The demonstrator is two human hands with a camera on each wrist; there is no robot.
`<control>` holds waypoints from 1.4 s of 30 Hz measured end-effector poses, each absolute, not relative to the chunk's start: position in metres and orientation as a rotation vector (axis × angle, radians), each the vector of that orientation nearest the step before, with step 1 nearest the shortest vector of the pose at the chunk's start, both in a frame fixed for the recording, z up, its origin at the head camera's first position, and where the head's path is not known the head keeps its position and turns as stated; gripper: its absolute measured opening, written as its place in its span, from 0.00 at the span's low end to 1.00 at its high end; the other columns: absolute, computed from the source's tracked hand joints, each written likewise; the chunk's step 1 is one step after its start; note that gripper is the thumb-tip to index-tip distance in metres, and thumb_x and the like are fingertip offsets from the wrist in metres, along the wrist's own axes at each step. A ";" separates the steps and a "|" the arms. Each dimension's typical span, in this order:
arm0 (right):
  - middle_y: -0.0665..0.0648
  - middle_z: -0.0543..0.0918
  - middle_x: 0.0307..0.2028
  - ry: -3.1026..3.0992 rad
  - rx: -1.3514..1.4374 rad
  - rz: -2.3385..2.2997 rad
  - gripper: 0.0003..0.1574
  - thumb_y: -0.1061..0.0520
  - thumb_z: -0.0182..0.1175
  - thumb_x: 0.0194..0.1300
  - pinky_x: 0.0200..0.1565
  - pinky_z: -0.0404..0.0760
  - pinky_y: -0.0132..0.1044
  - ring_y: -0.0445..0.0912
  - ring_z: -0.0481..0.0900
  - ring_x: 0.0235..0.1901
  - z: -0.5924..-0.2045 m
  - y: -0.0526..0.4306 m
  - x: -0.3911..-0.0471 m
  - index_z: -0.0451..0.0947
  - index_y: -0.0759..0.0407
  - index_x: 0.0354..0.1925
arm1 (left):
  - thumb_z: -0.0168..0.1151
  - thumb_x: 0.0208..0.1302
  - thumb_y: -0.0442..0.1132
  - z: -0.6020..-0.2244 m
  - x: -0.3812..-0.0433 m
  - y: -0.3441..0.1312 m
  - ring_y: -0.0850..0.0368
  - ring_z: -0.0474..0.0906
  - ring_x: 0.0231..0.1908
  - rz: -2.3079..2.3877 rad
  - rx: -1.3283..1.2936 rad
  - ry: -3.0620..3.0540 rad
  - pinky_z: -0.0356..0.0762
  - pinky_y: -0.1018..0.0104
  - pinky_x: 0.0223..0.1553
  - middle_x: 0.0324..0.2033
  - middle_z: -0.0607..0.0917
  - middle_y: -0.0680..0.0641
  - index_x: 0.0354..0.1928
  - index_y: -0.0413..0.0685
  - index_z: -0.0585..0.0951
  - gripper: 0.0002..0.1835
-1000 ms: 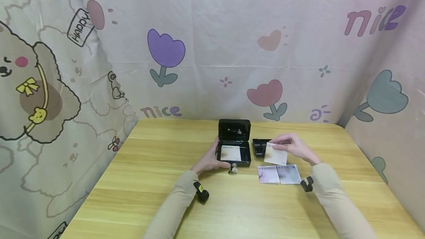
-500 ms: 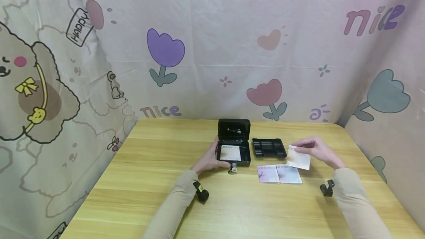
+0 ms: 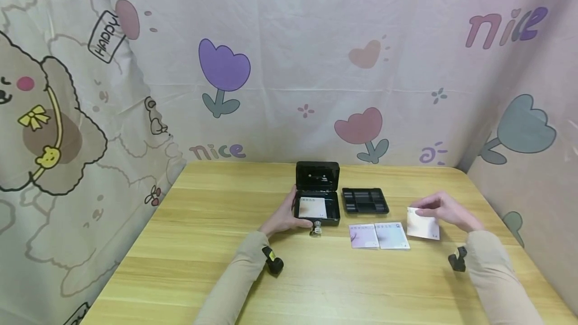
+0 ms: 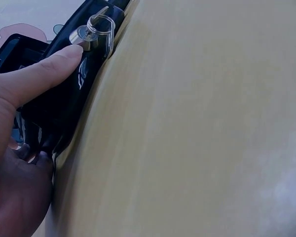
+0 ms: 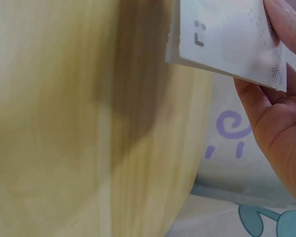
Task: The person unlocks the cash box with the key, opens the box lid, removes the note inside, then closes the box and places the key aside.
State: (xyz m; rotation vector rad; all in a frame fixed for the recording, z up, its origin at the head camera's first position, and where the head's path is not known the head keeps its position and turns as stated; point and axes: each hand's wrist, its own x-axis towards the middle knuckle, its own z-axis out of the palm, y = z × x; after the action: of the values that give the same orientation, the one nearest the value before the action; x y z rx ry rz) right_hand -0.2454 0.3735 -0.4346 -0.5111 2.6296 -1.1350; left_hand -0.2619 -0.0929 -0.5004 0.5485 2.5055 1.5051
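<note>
My left hand (image 3: 287, 214) grips the left side of a black cash box (image 3: 335, 210) with its lid up. In the left wrist view the thumb presses the front by the silver lock (image 4: 84, 37), where a key on a ring hangs. A pale folded banknote (image 3: 312, 208) lies inside the box. At the right, my right hand (image 3: 449, 210) pinches another pale folded banknote (image 3: 422, 224) by its upper edge. In the right wrist view this banknote (image 5: 227, 42) shows a printed 20, with the thumb on top and fingers underneath.
A black compartment tray (image 3: 365, 200) lies right of the box. In front of it a purplish banknote (image 3: 363, 236) and a bluish banknote (image 3: 392, 236) lie side by side on the wooden table (image 3: 343, 285). A patterned cloth (image 3: 280, 64) hangs behind.
My right hand has carried its banknote rightward and nearer, from over the tray, past the bluish banknote, to that note's right. My left hand has stayed on the cash box.
</note>
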 end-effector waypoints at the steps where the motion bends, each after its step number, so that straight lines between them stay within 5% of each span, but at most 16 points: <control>1: 0.72 0.85 0.52 2.623 -0.509 -1.128 0.21 0.59 0.65 0.65 0.44 0.81 0.27 0.27 0.80 0.41 -0.436 0.374 -0.245 0.82 0.70 0.53 | 0.81 0.48 0.41 -0.501 -0.262 -0.093 0.37 0.43 0.79 1.507 0.548 2.505 0.45 0.41 0.79 0.80 0.41 0.33 0.80 0.38 0.36 0.71; 12: 0.73 0.85 0.51 2.569 -0.533 -1.147 0.21 0.59 0.66 0.64 0.45 0.80 0.26 0.25 0.79 0.42 -0.449 0.381 -0.241 0.82 0.71 0.52 | 0.81 0.48 0.40 -0.500 -0.261 -0.093 0.36 0.42 0.79 1.512 0.560 2.508 0.44 0.41 0.79 0.80 0.40 0.33 0.80 0.38 0.36 0.71; 33: 0.65 0.88 0.46 2.645 -0.481 -0.969 0.20 0.63 0.71 0.53 0.43 0.77 0.28 0.40 0.80 0.42 -0.463 0.373 -0.242 0.85 0.67 0.47 | 0.81 0.48 0.43 -0.499 -0.261 -0.093 0.40 0.42 0.80 1.456 0.523 2.524 0.44 0.45 0.80 0.80 0.40 0.36 0.80 0.40 0.36 0.70; 42: 0.65 0.88 0.43 2.636 -0.565 -0.968 0.17 0.64 0.72 0.52 0.42 0.77 0.26 0.32 0.79 0.40 -0.467 0.371 -0.243 0.85 0.67 0.43 | 0.81 0.48 0.42 -0.498 -0.261 -0.092 0.38 0.42 0.80 1.472 0.544 2.523 0.44 0.43 0.79 0.80 0.41 0.33 0.79 0.36 0.37 0.70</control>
State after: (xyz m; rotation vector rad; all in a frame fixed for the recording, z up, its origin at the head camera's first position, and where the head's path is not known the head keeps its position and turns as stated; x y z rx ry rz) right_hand -0.2429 0.3712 -0.4668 -0.5647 2.6364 -0.9684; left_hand -0.2609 -0.0924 -0.4977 0.5445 2.5233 1.4716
